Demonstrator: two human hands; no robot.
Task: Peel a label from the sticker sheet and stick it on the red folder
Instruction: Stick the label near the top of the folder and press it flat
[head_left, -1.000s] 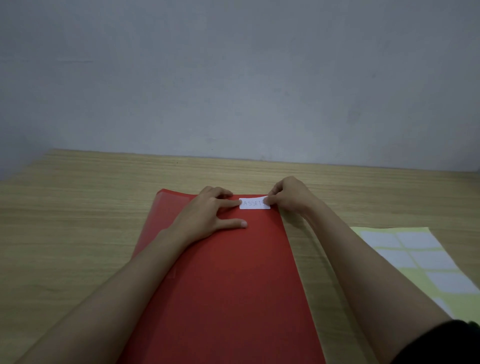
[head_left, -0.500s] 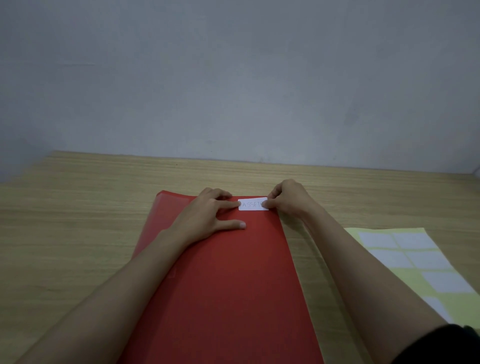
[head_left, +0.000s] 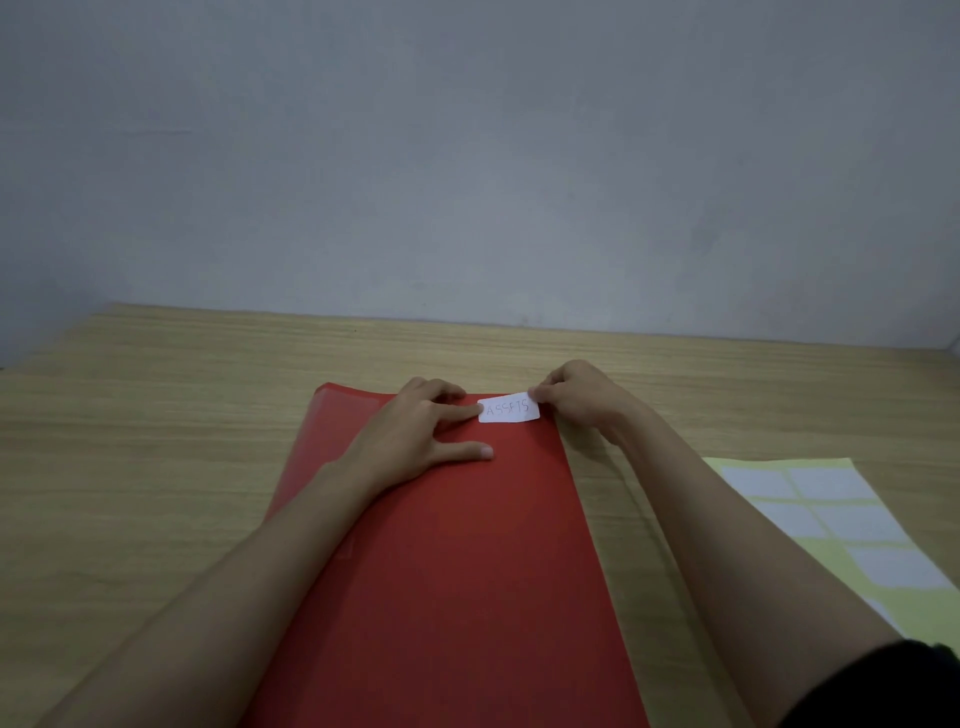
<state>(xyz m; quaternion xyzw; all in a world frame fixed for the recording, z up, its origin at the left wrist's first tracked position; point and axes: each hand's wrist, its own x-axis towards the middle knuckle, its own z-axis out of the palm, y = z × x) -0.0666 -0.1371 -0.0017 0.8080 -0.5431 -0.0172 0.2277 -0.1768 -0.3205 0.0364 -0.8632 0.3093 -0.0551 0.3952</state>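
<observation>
From my remote seat I read this as an office or study desk: a pale wood-grain tabletop (head_left: 156, 467) pushed against a bare grey wall (head_left: 467, 156), carrying stationery only, namely a red folder (head_left: 467, 571) and a yellow sticker sheet (head_left: 883, 603) of white blanks.

Table (head_left: 156, 467) — light wood-grain top, grain run side to side; its far edge was set against the wall. Wall (head_left: 467, 156) — plain grey, unmarked, taken up by no fixtures that could be made out. A dark sleeve (head_left: 883, 686) was seen at the lower right corner.
</observation>
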